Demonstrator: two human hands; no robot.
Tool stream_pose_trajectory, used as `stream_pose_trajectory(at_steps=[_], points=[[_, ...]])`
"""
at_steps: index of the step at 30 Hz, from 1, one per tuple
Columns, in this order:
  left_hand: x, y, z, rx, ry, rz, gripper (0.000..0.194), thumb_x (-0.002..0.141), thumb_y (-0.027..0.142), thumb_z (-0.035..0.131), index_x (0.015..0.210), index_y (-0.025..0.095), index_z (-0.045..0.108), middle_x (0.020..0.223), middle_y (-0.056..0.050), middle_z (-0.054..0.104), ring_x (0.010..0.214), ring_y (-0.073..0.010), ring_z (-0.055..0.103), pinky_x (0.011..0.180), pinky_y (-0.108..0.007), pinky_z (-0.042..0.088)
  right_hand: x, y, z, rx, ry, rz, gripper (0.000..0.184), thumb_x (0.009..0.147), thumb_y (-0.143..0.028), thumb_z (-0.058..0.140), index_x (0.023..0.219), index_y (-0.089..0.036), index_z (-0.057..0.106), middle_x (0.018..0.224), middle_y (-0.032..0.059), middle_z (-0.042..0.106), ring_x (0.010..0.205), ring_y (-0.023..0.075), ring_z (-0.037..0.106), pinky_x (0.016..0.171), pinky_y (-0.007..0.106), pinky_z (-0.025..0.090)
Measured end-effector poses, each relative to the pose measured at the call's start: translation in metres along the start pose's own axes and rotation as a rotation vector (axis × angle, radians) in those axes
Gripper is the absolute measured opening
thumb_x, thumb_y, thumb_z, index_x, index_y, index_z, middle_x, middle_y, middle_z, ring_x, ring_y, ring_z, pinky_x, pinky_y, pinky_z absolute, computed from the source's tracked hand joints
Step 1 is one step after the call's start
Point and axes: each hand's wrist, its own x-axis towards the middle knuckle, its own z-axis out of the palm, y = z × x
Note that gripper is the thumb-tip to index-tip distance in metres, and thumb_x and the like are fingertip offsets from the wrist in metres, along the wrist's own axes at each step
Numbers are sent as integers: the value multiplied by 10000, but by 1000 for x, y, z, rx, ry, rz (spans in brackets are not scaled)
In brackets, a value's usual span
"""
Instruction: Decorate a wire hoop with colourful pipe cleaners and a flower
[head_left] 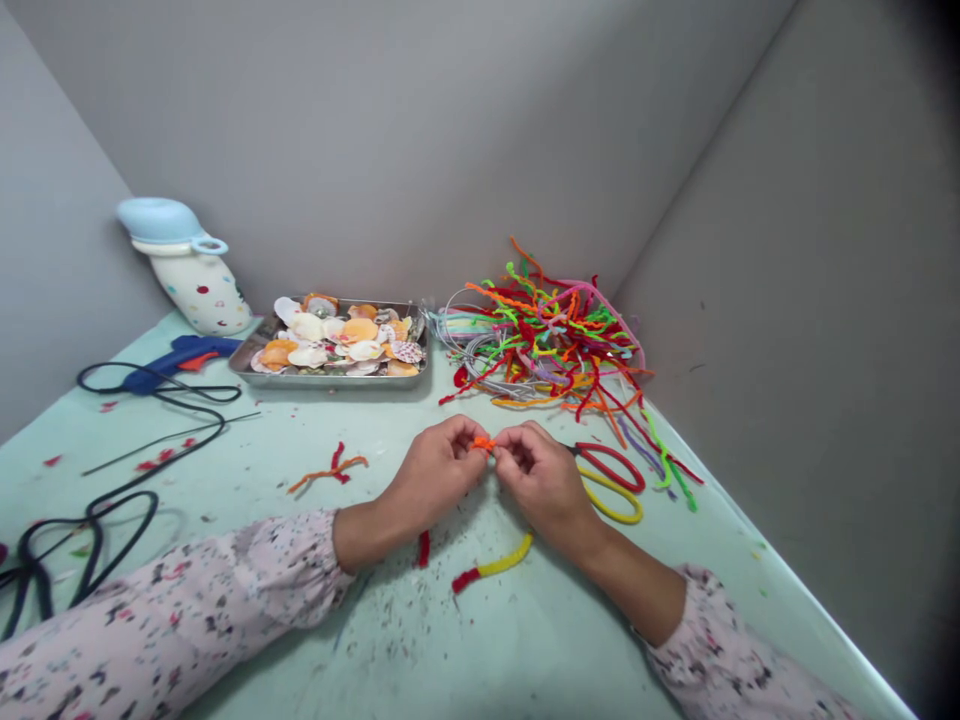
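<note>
At the centre of the frame, here we are with the delicate stuff: an orange fuzzy piece [484, 443] caught between two sets of fingertips. The left hand [439, 465] has a narrow pinch on it, thumb against finger, and the right hand [546, 485] matches with a close pinch at the other end. So the piece sits right in the grip, bridging the small gap between the hands, with only a short bright stretch showing; the fingers hide the rest. The step in hand looks like shaping or twisting by fingertip, and the next move, I'd judge, calls for light, steady pressure from both sides, one hand anchoring while the other works. Just right of the right hand, scissors [619, 490] lie with their red and yellow handles in view. Below the hands, at lower centre, there's a yellow-and-red piece [495, 568] on the pale green table [555, 660], and left of centre an orange-and-red piece [334, 470] lies crossed. Upper right, a colourful heap of fuzzy stems [562, 340] sprawls, well apart from the grip.
</note>
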Motion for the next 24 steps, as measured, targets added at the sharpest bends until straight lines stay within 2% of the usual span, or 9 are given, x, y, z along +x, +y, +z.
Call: stream_pose_trajectory(at_steps=[6,9,16,24], points=[[2,0,0,-34,-58,-50,87,741,208,517,792,169,576,589,27,555,492,-92,495,453,-187,351,-1,7,1,-136,34,-144,103,766,-134,522,824,-185,590,792,24,568,699,140,550,653,252,447],[2,0,0,-55,-67,-49,81,750,223,524,792,168,566,572,30,551,483,-90,494,459,-189,361,-2,6,0,-141,29,-163,105,771,-130,518,826,-189,585,806,26,570,712,143,550,654,254,447],[0,3,1,-108,-52,-40,84,769,256,526,784,174,540,552,37,540,481,-96,510,464,-190,379,-2,-5,-4,-29,0,-75,66,806,-189,527,853,-183,572,826,27,549,635,119,529,566,239,439],[-1,3,1,-41,-35,-25,77,742,235,518,754,167,553,588,25,561,508,-96,511,473,-189,366,-2,-6,-3,-2,-22,-10,39,764,-162,537,749,-191,557,746,2,547,589,110,508,549,232,427]])
